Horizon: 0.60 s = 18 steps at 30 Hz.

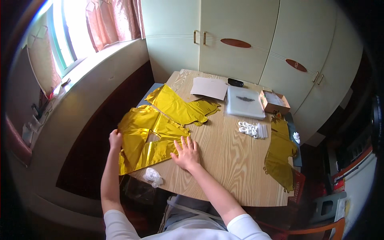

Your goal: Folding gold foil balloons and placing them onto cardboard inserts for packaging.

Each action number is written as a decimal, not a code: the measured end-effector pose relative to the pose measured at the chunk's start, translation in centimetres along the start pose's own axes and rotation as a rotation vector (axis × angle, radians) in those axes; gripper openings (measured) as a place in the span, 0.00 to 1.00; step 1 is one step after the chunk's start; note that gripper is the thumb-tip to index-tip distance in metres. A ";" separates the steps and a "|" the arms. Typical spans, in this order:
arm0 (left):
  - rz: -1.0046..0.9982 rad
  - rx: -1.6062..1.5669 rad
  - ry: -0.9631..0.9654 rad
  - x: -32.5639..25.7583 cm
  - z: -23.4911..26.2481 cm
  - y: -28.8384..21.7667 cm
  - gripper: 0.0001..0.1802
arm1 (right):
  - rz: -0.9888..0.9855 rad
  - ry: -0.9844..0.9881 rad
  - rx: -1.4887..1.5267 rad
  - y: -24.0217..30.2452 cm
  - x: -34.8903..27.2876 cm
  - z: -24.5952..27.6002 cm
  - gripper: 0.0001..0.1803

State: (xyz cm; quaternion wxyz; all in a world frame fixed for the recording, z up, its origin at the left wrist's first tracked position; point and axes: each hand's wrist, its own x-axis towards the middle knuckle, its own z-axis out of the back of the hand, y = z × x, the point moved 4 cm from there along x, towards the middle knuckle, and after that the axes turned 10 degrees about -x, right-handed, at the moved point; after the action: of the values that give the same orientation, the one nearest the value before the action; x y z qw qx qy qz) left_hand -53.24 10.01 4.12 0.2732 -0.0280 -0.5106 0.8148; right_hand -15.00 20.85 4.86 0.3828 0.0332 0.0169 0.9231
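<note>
A person is sitting at a wooden surface (232, 160), seen from above, with both forearms coming in from the lower edge of the frame. The left hand (115, 140), at centre left, is pinching the left edge of a flattened gold foil balloon (140, 138), its grip closing on the foil where it is hanging over the edge of the surface. The right hand (186, 153), just right of it, is lying flat and open with fingers spreading, pressing on the balloon's lower right corner.

A second gold foil balloon (180, 106) is lying just above the first, toward the upper middle. A third gold foil piece (280, 154) is draping over the right edge of the surface. A crumpled clear plastic wrapper (153, 176) is sitting near the lower left edge. Further up are lying a sheet of paper (209, 87), a clear plastic case (245, 102), an open cardboard box (274, 102) and a cluster of small white rings (249, 129).
</note>
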 end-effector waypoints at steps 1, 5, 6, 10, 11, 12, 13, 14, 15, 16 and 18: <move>0.070 0.052 0.007 0.9 1.1 0.8 0.15 | -0.004 0.002 -0.006 -0.1 0.0 0.0 0.39; 0.089 0.134 -0.137 3.9 5.4 4.9 0.15 | -0.013 0.014 -0.031 -0.3 0.1 -0.1 0.39; 0.063 0.238 -0.182 4.7 7.7 6.1 0.15 | -0.003 0.017 -0.029 0.0 0.1 0.1 0.39; 0.095 0.358 -0.312 7.5 14.3 8.4 0.17 | -0.012 0.034 -0.028 -0.1 0.2 -0.1 0.40; 0.093 0.340 -0.345 8.1 15.9 8.7 0.18 | -0.013 0.038 -0.031 -0.1 0.2 0.0 0.40; 0.031 0.384 -0.410 8.9 20.4 8.9 0.20 | 0.015 0.033 -0.013 0.8 0.1 0.4 0.40; 0.014 0.423 -0.419 9.4 20.6 8.0 0.21 | -0.003 0.036 -0.030 0.2 0.1 0.2 0.40; -0.036 0.469 -0.477 9.7 22.5 6.9 0.22 | -0.004 0.035 -0.034 0.2 0.2 0.2 0.40; -0.072 0.452 -0.520 9.9 28.3 6.3 0.21 | 0.036 0.024 -0.009 1.6 0.1 0.6 0.40; -0.078 0.494 -0.531 9.7 25.1 4.2 0.20 | -0.006 0.043 -0.035 0.3 0.2 0.1 0.40; -0.149 0.593 -0.550 7.8 24.0 -3.2 0.16 | -0.047 0.061 -0.051 -1.1 0.1 -0.2 0.40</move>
State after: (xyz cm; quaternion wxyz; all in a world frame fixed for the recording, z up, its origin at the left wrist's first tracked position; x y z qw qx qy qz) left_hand -66.35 -4.81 20.11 0.1809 0.3079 -0.3083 0.8817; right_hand -14.35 21.72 4.56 0.4042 -0.0051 0.0056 0.9147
